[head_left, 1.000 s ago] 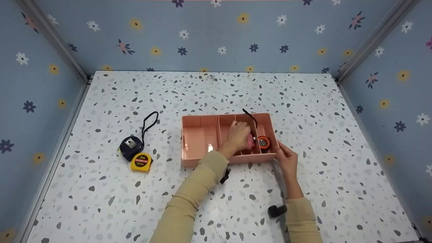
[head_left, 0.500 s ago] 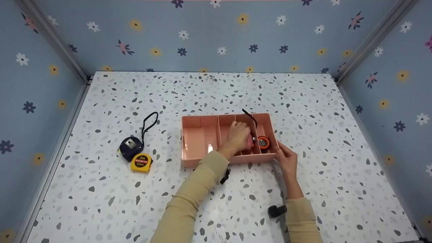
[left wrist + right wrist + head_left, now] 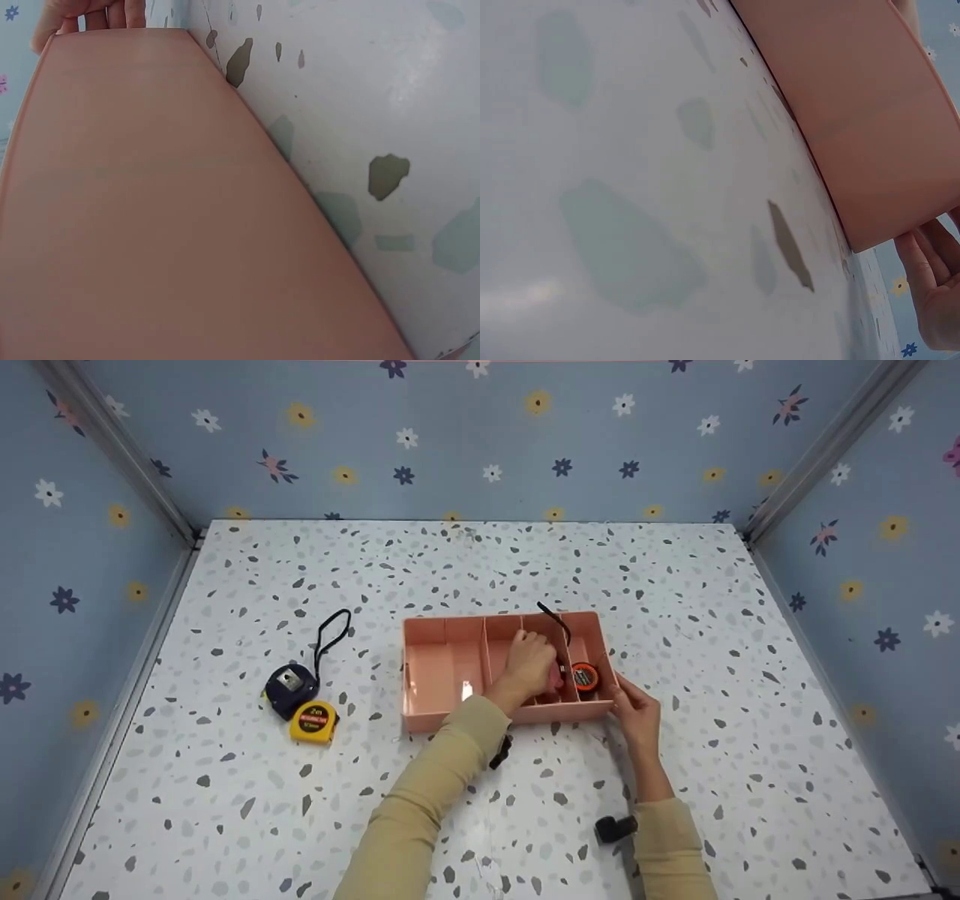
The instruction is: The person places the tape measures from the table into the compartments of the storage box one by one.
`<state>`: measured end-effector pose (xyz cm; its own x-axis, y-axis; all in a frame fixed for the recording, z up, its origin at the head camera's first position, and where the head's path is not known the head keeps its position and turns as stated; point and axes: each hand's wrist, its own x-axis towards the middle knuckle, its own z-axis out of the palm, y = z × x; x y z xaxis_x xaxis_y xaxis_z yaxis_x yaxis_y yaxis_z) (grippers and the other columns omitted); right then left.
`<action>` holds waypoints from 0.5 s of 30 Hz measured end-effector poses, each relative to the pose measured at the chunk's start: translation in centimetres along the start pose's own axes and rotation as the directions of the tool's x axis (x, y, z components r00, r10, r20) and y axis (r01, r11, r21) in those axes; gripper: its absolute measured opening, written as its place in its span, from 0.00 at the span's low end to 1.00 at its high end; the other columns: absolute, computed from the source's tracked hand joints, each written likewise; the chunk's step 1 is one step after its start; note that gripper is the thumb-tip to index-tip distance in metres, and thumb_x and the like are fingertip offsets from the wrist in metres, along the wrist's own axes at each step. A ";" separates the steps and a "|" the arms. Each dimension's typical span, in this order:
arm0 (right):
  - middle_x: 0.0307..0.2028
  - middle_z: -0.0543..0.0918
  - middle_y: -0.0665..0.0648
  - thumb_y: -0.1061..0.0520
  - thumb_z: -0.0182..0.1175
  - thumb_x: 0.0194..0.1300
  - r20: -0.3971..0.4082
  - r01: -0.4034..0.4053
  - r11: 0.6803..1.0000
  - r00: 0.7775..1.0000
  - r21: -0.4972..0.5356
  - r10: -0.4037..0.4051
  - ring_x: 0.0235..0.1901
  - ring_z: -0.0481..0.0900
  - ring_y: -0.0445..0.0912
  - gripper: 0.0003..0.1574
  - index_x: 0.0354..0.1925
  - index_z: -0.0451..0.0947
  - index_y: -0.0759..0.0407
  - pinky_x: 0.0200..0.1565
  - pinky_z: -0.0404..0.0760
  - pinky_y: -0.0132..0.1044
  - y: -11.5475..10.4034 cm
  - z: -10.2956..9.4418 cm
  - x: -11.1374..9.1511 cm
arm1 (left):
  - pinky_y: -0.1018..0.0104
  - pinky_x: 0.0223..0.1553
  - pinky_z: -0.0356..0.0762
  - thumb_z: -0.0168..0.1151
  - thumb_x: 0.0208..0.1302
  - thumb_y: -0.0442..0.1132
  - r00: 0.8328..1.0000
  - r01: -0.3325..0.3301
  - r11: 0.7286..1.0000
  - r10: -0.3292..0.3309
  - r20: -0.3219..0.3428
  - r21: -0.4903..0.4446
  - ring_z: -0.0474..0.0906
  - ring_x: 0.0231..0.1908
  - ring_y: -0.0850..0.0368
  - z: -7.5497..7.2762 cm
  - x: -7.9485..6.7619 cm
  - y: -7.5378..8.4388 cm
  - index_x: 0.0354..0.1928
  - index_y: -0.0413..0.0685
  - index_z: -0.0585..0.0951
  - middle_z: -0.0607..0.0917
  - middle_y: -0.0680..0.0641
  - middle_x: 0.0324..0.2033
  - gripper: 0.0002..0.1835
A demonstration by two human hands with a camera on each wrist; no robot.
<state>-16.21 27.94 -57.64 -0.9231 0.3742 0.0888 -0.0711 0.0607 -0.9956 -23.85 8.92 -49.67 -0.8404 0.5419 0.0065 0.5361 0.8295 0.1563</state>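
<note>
My left hand (image 3: 529,661) reaches into a compartment of the pink divided storage box (image 3: 444,718). It grips a pink tape measure (image 3: 555,678), mostly hidden by the hand and a divider. A black strap (image 3: 553,622) rises over the divider beside it. My right hand (image 3: 637,712) holds the box's right end, its fingers bent against the end wall; the right wrist view shows this hand (image 3: 936,292) at the box's corner. In the rightmost compartment lies an orange-and-black tape measure (image 3: 586,677). The left wrist view is mostly the box's front wall (image 3: 150,195).
A dark blue tape measure (image 3: 292,688) with a looped strap lies left of the box, touching or nearly touching a yellow tape measure (image 3: 313,722). The speckled white table (image 3: 480,562) is bordered by blue floral panels (image 3: 480,442) at the back and sides.
</note>
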 end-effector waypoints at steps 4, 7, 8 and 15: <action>0.44 0.80 0.57 0.55 0.61 0.57 0.007 -0.005 1.000 1.000 0.013 0.005 0.39 0.78 0.41 0.21 0.48 0.77 0.60 0.34 0.78 0.30 -0.4 0.1 -0.2 | 0.61 0.48 0.58 0.69 0.41 0.55 1.000 -0.002 1.000 0.002 0.013 0.013 0.70 0.42 0.53 -0.1 0.0 0.0 0.30 0.52 0.82 0.79 0.50 0.36 0.17; 0.45 0.79 0.60 0.56 0.61 0.56 0.014 -0.003 0.999 1.000 0.047 0.002 0.39 0.78 0.42 0.21 0.49 0.76 0.64 0.35 0.78 0.30 -1.1 0.2 -0.4 | 0.61 0.48 0.58 0.69 0.41 0.55 1.000 -0.003 1.000 0.002 0.017 0.016 0.70 0.42 0.53 -0.2 -0.1 0.0 0.31 0.53 0.82 0.79 0.50 0.37 0.18; 0.45 0.79 0.60 0.56 0.61 0.56 0.009 -0.002 0.999 1.000 0.038 0.001 0.39 0.78 0.42 0.22 0.49 0.76 0.64 0.35 0.78 0.30 -1.2 0.3 -0.4 | 0.61 0.48 0.58 0.69 0.40 0.55 1.000 -0.002 1.000 0.002 0.019 0.014 0.70 0.42 0.54 -0.2 -0.1 0.0 0.31 0.53 0.83 0.79 0.51 0.37 0.18; 0.46 0.79 0.59 0.55 0.60 0.57 -0.017 -0.018 1.000 1.000 -0.023 0.018 0.39 0.78 0.41 0.22 0.49 0.76 0.63 0.35 0.78 0.32 -0.3 0.2 0.0 | 0.60 0.54 0.56 0.71 0.39 0.53 0.998 0.012 0.997 -0.008 0.057 -0.070 0.71 0.42 0.55 -0.8 -0.5 0.3 0.29 0.51 0.81 0.78 0.50 0.37 0.17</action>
<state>-16.28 27.80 -57.37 -0.9176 0.3911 0.0716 -0.0458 0.0749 -0.9961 -23.37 8.79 -48.87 -0.8389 0.5419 -0.0509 0.5190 0.8247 0.2248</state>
